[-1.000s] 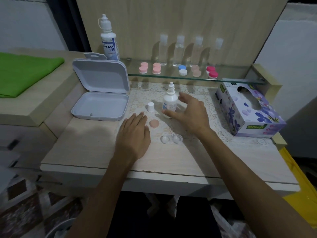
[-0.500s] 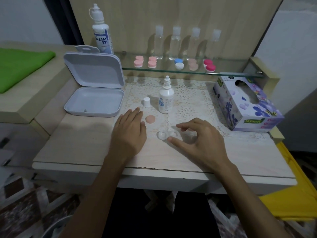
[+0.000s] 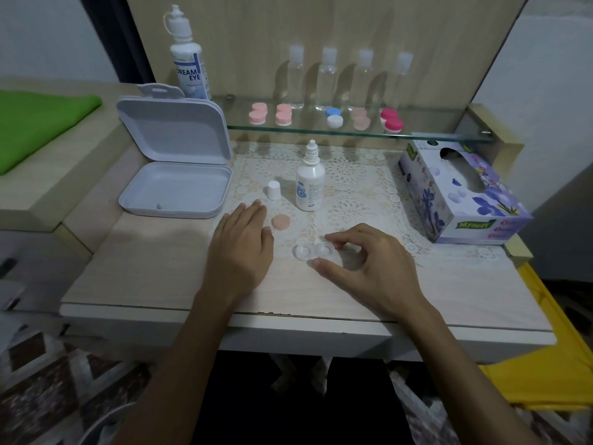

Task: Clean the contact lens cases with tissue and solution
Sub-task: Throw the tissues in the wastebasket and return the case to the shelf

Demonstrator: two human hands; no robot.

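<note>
The right hand [image 3: 375, 261] pinched the clear case [image 3: 313, 251] (bottle [image 3: 309, 181] at its 12 o'clock), while the left hand [image 3: 242, 248] lay flat, released.

My right hand [image 3: 369, 261] covers the right end of the clear case [image 3: 313, 251], so I cannot tell whether my fingers touch it or only hover. The box [image 3: 175, 162] hides the foot of the big bottle [image 3: 189, 59]. The small bottle [image 3: 309, 184] has print too fine to read. The green cloth [image 3: 38, 123] runs off the left edge, and something yellow [image 3: 545, 364], perhaps a bin, is cut off at right.
</note>
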